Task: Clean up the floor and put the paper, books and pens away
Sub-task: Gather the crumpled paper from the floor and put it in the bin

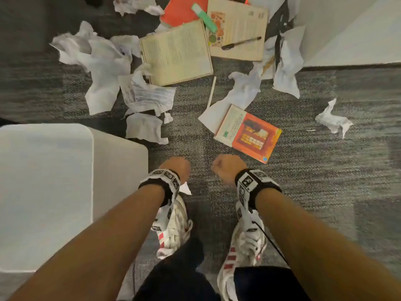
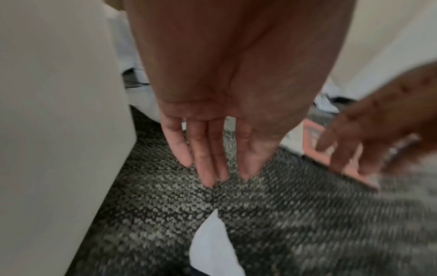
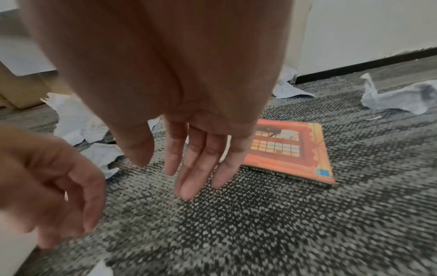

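Note:
Both my hands hang empty over the grey carpet, just ahead of my shoes. The left hand has straight fingers pointing down, and a small white paper scrap lies below it. The right hand is relaxed too, a short way in front of a closed orange book. Farther off lie an open book, a black pen on another open book, a green highlighter and crumpled paper.
A white box stands close on my left. A white wall with a dark baseboard runs at the right. One crumpled sheet lies alone at the right, and a thin white stick lies beside the books.

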{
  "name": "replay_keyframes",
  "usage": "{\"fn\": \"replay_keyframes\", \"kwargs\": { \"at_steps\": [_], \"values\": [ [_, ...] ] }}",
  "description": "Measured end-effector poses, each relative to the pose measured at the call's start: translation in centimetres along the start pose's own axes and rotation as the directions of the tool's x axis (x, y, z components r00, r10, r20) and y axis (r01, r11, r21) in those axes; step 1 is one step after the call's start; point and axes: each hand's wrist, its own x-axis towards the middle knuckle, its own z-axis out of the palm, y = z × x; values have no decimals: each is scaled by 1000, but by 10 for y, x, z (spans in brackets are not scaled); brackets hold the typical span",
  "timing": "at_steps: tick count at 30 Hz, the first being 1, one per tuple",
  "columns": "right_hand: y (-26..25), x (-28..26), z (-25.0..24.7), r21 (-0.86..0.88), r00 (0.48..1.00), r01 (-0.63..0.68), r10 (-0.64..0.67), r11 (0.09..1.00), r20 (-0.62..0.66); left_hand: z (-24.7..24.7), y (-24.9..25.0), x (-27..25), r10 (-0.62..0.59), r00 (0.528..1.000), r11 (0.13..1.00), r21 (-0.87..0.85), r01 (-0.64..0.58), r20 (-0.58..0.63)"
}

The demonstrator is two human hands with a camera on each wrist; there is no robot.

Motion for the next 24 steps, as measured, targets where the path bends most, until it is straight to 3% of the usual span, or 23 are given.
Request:
{"fn": "replay_keyframes", "kwargs": {
  "at_steps": [4, 7, 11, 15, 18, 21, 24],
  "values": [
    [14, 35, 3, -34, 996, 5, -8, 999, -89, 26, -6, 28, 90, 996, 980, 177, -89, 5],
    [23, 55, 2, -23, 986, -2, -2, 1000, -169, 36, -17, 39, 267, 963, 902, 346, -258, 21],
    [29, 73, -3, -35, 957, 21, -30, 999, -288, 41, -25, 48, 328, 945, 871, 384, -307, 11],
    [33, 81, -5, -47, 939, 31, -45, 998, -341, 43, -32, 47, 286, 956, 933, 243, -264, -60],
    [31, 83, -4, -66, 935, 35, -56, 997, -351, 28, -33, 49, 192, 945, 977, -37, -209, -265],
    [27, 80, -5, -96, 914, 60, -94, 994, -394, 1, -29, 56, 86, 895, 946, -245, -210, -438],
    [23, 75, -17, -144, 902, 56, -112, 988, -417, -25, -25, 60, 1, 807, 913, -328, -241, -591]
  ]
}}
